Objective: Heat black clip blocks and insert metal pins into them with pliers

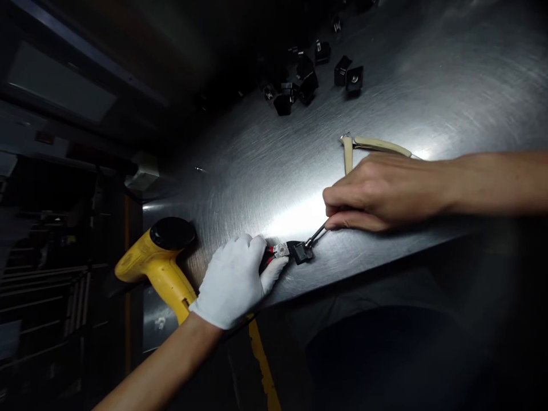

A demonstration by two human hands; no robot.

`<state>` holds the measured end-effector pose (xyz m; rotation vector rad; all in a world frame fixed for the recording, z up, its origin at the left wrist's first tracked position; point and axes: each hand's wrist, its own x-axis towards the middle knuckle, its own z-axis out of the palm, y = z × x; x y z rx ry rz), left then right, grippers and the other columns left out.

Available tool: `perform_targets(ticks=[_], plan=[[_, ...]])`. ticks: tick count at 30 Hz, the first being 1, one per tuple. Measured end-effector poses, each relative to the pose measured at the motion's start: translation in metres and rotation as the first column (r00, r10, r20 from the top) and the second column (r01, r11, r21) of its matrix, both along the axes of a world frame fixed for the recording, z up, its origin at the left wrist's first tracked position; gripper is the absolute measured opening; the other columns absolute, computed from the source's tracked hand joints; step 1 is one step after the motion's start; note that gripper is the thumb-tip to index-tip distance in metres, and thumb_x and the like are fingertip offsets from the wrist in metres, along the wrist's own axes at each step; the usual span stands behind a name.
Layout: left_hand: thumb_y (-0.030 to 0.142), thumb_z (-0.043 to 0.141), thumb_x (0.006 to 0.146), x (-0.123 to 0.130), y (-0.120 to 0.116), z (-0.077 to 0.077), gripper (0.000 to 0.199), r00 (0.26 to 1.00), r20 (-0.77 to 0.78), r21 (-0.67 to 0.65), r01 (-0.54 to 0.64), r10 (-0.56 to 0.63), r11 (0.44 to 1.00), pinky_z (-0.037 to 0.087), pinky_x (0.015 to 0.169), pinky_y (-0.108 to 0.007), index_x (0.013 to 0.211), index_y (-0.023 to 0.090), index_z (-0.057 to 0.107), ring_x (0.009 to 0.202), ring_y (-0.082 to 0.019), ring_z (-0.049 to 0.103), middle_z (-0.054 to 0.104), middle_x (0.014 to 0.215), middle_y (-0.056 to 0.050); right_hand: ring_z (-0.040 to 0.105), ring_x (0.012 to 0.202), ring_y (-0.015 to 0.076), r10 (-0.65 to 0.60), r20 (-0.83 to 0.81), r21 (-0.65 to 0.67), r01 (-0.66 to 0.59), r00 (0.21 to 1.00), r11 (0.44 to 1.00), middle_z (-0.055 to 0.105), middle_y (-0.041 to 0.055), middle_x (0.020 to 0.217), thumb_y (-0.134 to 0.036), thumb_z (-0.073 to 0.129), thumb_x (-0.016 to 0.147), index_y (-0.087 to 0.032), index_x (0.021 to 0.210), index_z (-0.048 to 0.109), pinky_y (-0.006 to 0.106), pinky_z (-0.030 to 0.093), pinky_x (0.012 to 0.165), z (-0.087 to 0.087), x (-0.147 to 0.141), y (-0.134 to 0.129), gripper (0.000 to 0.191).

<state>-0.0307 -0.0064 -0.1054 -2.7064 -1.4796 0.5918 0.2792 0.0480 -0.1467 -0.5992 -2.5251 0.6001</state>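
Observation:
My left hand (235,277), in a white glove, is closed around a pair of pliers (281,249) with red on the handles. At the jaws of the pliers sits a small black block (302,253), low over the front part of the metal table. My bare right hand (372,194) grips a thin metal tool (317,233), its handle hidden in the fist. The tip of that tool meets the block's upper right side; whether it is a screwdriver I cannot tell. Just beyond my right hand lies a cream-handled hand tool (381,145), partly covered.
Several black blocks (306,80) with metal parts are scattered at the back of the metal table (240,188). A yellow heat gun or similar power tool (166,268) rests left of my gloved hand. A tiny metal piece (200,169) lies mid-table. The near edge slopes below my hands.

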Motion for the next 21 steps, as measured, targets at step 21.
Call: perform_targets(ticks=[21], plan=[[0.05,0.038,0.101,-0.022,-0.035,-0.026,0.036,0.668,0.731,0.099,-0.31,0.142,0.946,0.045,0.065,-0.032,0.086,0.021,0.053,0.07,-0.018,0.056,0.056,0.079,-0.003,0.045,0.058,0.0126,-0.373,-0.268,-0.697,0.089,0.888,0.711,0.054,-0.0025,0.067,-0.044,0.067,0.1,-0.018,0.088,0.066,0.026,0.036,0.052,0.024,-0.03,-0.049,0.028]])
